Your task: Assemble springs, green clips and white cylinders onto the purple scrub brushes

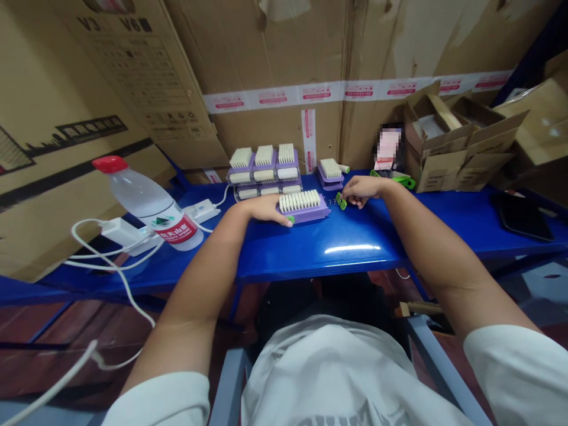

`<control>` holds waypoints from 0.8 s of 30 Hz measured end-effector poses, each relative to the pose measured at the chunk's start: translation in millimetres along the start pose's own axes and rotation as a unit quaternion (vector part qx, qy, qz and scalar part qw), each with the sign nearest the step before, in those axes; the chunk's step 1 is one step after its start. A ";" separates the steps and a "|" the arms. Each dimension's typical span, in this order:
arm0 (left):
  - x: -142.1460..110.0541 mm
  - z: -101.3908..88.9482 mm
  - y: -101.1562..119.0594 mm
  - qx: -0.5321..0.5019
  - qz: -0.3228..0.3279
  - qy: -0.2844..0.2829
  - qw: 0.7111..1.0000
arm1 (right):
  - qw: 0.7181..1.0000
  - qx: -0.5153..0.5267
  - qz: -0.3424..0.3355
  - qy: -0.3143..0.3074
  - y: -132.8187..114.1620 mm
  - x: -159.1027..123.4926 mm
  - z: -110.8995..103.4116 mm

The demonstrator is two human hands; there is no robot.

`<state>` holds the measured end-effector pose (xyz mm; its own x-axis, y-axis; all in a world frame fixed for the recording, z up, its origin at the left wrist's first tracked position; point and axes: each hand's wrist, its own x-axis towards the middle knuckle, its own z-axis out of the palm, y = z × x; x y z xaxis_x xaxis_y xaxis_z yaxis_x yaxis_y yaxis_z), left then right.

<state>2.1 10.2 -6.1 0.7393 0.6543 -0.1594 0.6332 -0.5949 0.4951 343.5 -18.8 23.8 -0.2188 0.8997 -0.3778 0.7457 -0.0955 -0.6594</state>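
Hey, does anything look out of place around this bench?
The white cable stands out: it loops off the left edge of the blue bench and dangles toward the floor, where it might snag. Also, one brush sits apart from the grouped brushes by the wall.

- The left hand (pixel 266 210) lies against the near end of a purple brush (pixel 306 216) with white bristles, its fingertips over a small green piece (pixel 290 219).
- The right hand (pixel 360 190) pinches a green clip (pixel 341 201) just beside the brush's other end.
- Both rest on a blue tabletop (pixel 284 254).
- Further brushes (pixel 264 163) stand grouped behind, with a single one (pixel 331 174) nearby.
- A water bottle (pixel 146 198) with a red cap lies left, near white chargers (pixel 119 232).
- Open cardboard boxes (pixel 459 142) sit right.
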 end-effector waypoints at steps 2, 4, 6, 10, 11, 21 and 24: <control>-0.3 0.0 0.3 0.000 -0.001 -0.001 1.000 | 1.000 0.001 0.002 0.000 -0.4 -0.5 0.2; -0.4 0.0 0.0 0.006 -0.001 0.000 1.000 | 1.000 0.001 0.002 -0.001 -0.4 -0.6 0.1; -0.4 0.0 -0.7 0.011 0.002 0.001 1.000 | 1.000 0.002 0.001 -0.002 0.2 -0.1 0.0; 0.2 -0.1 -1.2 0.001 0.003 0.002 1.000 | 1.000 0.002 -0.005 -0.002 3.2 3.0 -0.8; 0.3 -0.1 -1.1 -0.005 0.002 0.001 1.000 | 1.000 0.002 -0.006 -0.003 4.2 4.0 -1.0; 0.6 -0.1 -1.7 -0.014 0.005 -0.002 1.000 | 1.000 -0.004 -0.006 -0.008 5.0 5.9 -1.2; 0.5 0.0 -1.2 -0.017 0.006 -0.006 1.000 | 1.000 -0.001 -0.009 -0.011 4.2 5.7 -0.5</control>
<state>1.8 11.3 -6.8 0.7500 0.6409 -0.1634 0.6157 -0.5862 0.5266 345.7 -13.8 19.2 -0.2457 0.8921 -0.3793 0.7428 -0.0781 -0.6649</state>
